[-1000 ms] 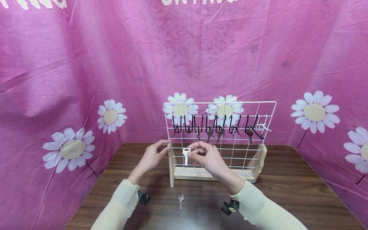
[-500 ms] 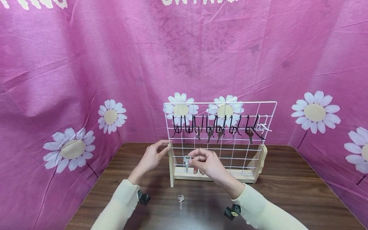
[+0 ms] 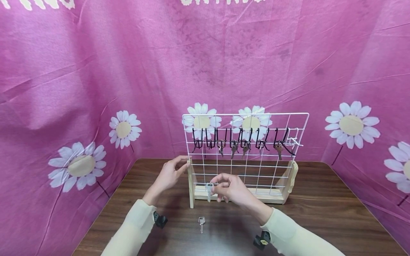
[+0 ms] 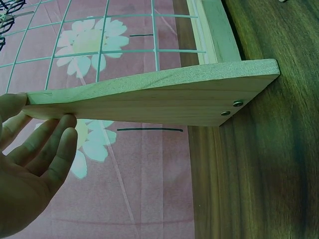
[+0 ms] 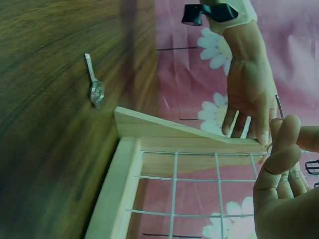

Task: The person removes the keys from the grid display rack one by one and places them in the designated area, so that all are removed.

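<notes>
A silver key (image 3: 209,192) is pinched between the thumb and fingers of my right hand (image 3: 234,191), its blade pointing down, in front of the rack's lower left part. In the right wrist view this key (image 5: 279,106) shows only as a thin edge above the fingertips. My left hand (image 3: 169,175) grips the upper end of the rack's left wooden side panel (image 4: 149,101), thumb on one edge and fingers against the other. The white wire grid rack (image 3: 245,114) stands upright on its wooden base. Another silver key (image 3: 201,224) lies flat on the table before it.
Black hooks (image 3: 209,143) line the grid, several bearing keys, such as a dark key (image 3: 279,152) at the right. White hooks (image 3: 293,140) sit at the grid's right end. Behind the brown wooden table (image 3: 333,213) hangs a pink flowered cloth (image 3: 243,64).
My right hand has lowered with the key, from mid-grid down to near the rack's wooden base. My left hand stays on the side panel, and the key on the table has not moved.
</notes>
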{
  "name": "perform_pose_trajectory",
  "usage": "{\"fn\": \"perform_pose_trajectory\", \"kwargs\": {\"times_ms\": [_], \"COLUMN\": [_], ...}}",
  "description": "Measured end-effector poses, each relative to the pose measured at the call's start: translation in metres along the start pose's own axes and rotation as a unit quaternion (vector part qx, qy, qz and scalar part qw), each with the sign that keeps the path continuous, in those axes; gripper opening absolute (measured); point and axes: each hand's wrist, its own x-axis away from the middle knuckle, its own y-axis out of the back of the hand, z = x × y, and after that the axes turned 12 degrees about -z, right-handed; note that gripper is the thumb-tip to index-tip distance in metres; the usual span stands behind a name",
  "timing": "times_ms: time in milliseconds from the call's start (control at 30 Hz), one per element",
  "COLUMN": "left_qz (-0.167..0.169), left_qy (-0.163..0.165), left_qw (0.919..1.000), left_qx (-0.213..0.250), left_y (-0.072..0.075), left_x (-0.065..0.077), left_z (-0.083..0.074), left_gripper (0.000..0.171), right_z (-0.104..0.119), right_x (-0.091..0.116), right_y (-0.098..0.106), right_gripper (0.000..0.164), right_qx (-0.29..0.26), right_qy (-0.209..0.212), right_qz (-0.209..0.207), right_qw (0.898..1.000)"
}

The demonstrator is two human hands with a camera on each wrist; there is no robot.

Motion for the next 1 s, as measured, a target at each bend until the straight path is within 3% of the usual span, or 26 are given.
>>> {"fn": "perform_pose_trajectory", "kwargs": {"times_ms": [1000], "left_qz": [0.0], "left_qy": [-0.008], "left_qw": [0.9999], "left_qx": [0.007], "left_y": [0.002], "left_x": [0.001], "left_z": [-0.002], "left_gripper": [0.028], "right_z": [-0.058], "right_x": [0.009], "right_y": [-0.014], "right_gripper": [0.025], "right_qx": [0.008], "right_qy": [-0.052], "right_qz": [0.033], "right_qw": [0.998]}}
